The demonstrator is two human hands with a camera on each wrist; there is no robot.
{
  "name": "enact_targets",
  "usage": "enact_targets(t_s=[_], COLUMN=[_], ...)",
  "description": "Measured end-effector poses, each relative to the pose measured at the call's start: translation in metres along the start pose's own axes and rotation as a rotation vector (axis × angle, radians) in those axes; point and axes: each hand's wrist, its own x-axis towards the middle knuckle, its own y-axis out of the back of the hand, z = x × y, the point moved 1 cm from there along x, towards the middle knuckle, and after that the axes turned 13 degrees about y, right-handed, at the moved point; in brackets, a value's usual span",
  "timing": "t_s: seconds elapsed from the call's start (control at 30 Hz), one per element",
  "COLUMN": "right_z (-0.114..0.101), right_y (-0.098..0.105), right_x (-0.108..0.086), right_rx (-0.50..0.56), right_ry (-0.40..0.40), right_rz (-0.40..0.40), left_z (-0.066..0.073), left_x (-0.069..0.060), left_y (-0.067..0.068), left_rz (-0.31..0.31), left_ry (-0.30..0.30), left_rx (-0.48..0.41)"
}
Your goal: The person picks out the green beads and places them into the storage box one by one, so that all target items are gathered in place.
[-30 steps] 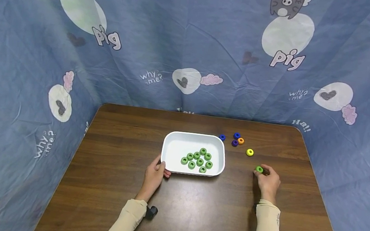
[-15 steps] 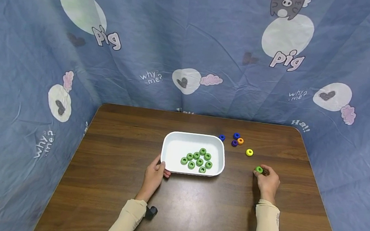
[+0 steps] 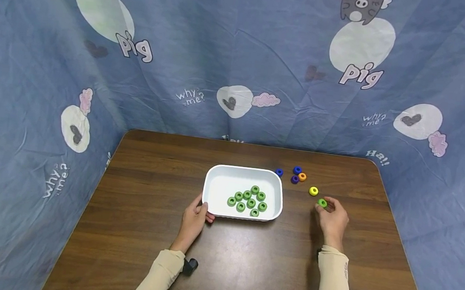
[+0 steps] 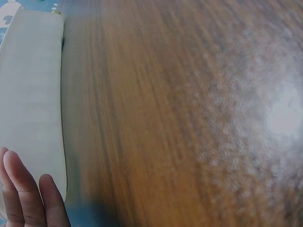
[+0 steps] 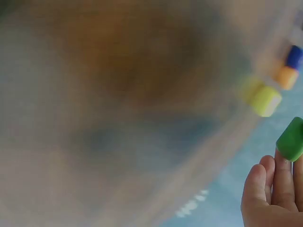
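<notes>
At the near left corner of a white tray (image 3: 220,181), my left hand (image 3: 192,223) grips the rim, the thumb over the edge and fingers along the outer wall. In the left wrist view those fingers (image 4: 28,189) lie against the tray's side (image 4: 33,94). Several green rings (image 3: 251,203) lie in the tray, mostly on its right half. To the right, my right hand (image 3: 334,222) pinches another green ring (image 3: 322,203) at its fingertips, just above the table by the look of its shadow. That ring (image 5: 291,139) shows large in the right wrist view.
A yellow ring (image 3: 313,191) lies just beyond the held ring. Further back are an orange ring (image 3: 302,177), a purple ring (image 3: 294,179) and blue rings (image 3: 297,170), one beside the tray's right corner. A printed blue cloth (image 3: 233,60) hangs behind the wooden table (image 3: 149,169).
My right hand, with the green ring, has moved slightly forward and left, nearer the yellow ring. The left hand and the tray have stayed in place.
</notes>
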Motion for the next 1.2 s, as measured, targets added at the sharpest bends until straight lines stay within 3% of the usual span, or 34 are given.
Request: enact_targets(t_s=[0.3,0.57,0.77,1.2], right_z=[-0.058,-0.099,-0.11,-0.113], right_y=[-0.016,-0.055,-0.087,-0.146], right_x=[0.008,0.002,-0.003,-0.009], right_rx=[0.049,0.024,-0.028,-0.035], right_ry=[0.192,0.379,0.489,0.521], right_rz=[0.005,-0.106,-0.223,-0.373], left_z=[0.0,-0.001,-0.002,-0.001], left_x=[0.0,0.0,0.001,0.001], left_y=[0.0,0.001,0.001,0.0], left_rz=[-0.005,-0.011,-0.018,-0.018], left_ry=[-0.006,-0.017,-0.022,-0.006], left_rx=[-0.01,-0.013,-0.025,-0.028])
